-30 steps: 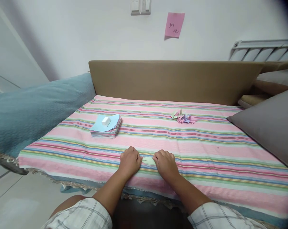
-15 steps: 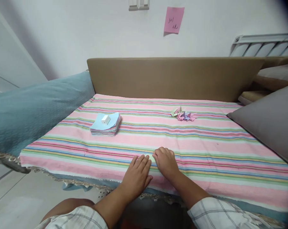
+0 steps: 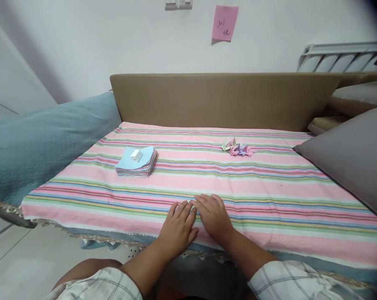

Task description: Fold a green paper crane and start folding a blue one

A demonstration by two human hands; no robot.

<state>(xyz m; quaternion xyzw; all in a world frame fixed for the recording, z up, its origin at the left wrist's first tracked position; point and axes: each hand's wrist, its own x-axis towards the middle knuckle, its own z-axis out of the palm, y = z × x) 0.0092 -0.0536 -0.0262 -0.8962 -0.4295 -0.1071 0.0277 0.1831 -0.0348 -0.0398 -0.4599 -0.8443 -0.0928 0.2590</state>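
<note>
My left hand (image 3: 178, 227) lies palm down near the front edge of the striped cloth (image 3: 91, 187), its fingers spread a little. Close beside it, my right hand (image 3: 214, 217) rests flat with fingers stretched out, its fingertips close to those of the left. Whatever lies under the hands is hidden; the pale green paper is not visible now. Further back to the left sits a stack of coloured paper (image 3: 121, 163) with a small white block (image 3: 136, 156) on top. Several folded paper pieces (image 3: 238, 148) in green, pink and purple lie together at the back right.
A brown backrest (image 3: 219, 100) runs along the back. The blue-covered armrest (image 3: 51, 137) borders the left side, and a grey cushion (image 3: 354, 158) leans at the right. A pink note (image 3: 225, 23) is on the wall.
My right hand has gone from curled fingers to a flat, stretched shape and moved slightly left, covering the pale green paper. The view has shifted slightly.
</note>
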